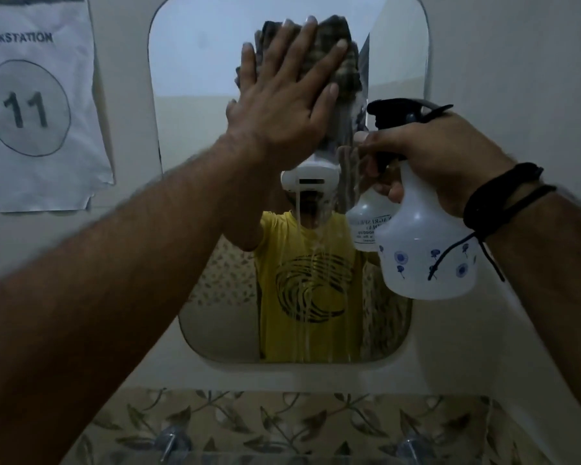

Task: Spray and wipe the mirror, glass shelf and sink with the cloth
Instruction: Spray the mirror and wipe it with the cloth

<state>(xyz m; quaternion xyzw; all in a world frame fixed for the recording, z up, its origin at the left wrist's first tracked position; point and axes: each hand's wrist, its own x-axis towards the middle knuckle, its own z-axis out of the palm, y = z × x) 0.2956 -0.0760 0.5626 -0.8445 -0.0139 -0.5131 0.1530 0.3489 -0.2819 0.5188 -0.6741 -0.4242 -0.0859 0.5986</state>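
Note:
A rounded wall mirror (198, 55) fills the middle of the head view. My left hand (282, 105) lies flat with spread fingers on a dark checked cloth (344, 65), pressing it against the mirror's upper middle. Streaks of liquid (302, 297) run down the glass below the cloth. My right hand (426, 156) grips the neck of a white spray bottle (426, 256) with a black trigger head, held close to the mirror's right side. The glass shelf (282, 459) shows only as a thin edge at the bottom. The sink is out of view.
A paper sign (37, 105) reading "workstation 11" hangs on the wall left of the mirror. Leaf-patterned tiles (282, 417) run below the mirror, with two metal shelf brackets (170, 441) near the bottom edge. A black cord is around my right wrist.

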